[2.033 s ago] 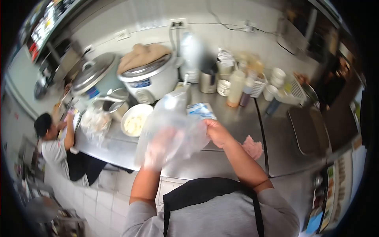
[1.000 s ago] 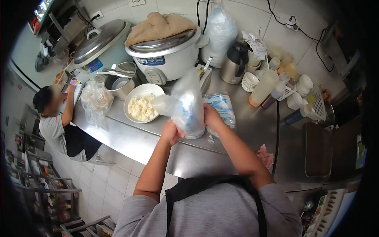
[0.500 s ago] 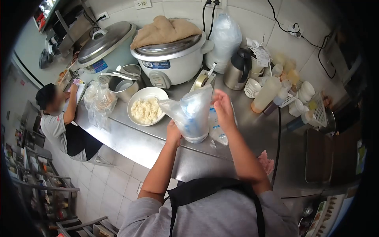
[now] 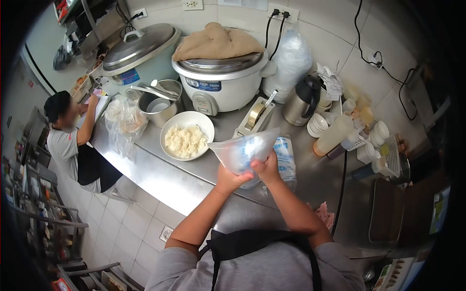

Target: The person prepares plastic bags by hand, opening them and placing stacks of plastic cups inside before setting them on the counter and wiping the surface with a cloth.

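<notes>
Plastic bag (image 4: 242,151) in the grip of both hands (image 4: 231,180) over steel counter (image 4: 313,179), pale tiled wall (image 4: 325,30) beyond

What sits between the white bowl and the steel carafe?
A tape dispenser, between the white bowl and the steel carafe; the head view shows it.
</notes>
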`<state>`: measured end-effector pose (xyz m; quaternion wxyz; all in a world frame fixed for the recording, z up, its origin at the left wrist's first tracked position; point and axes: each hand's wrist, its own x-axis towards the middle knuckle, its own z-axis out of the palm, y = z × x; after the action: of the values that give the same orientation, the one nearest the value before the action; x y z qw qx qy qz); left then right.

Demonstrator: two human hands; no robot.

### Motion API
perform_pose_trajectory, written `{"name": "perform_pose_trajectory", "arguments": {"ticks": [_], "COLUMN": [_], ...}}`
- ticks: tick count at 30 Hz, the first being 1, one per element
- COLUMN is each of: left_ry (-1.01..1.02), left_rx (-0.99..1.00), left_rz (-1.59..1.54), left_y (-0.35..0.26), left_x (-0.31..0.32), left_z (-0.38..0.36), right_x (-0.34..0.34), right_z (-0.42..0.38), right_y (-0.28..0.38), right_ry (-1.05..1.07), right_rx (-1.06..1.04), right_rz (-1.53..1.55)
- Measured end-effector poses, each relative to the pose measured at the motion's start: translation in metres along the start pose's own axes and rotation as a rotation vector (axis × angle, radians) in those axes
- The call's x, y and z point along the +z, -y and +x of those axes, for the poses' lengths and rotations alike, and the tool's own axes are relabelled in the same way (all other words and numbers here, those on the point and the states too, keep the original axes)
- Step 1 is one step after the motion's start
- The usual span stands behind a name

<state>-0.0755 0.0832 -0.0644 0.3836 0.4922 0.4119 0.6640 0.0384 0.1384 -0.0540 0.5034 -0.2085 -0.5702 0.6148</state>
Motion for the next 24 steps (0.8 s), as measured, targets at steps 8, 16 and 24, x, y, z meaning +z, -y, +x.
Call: {"name": "perform_pose_trajectory", "arguments": {"ticks": [8, 16, 24], "left_ry": [-0.007, -0.074, -0.274], "left_rx": [0.094, 0.103, -0.211], "left_rz": [0.178, 0.427, 0.323], "left_y": [0.040, 0.048, 0.068], "left_x": [-0.005, -0.012, -0.010], "left_z": [-0.013, -0.037, -0.113], "right_x": [-0.010, -0.036, -0.145], "right_z": [-0.017, -0.067, -0.218], "right_y": [-0.028, -0.030, 0.046], "right_ry": [-0.025, -0.020, -0.265], "right_rx": [-0.062, -0.016, 0.546], "right_rz": [-0.134, -0.808, -1.846]}}
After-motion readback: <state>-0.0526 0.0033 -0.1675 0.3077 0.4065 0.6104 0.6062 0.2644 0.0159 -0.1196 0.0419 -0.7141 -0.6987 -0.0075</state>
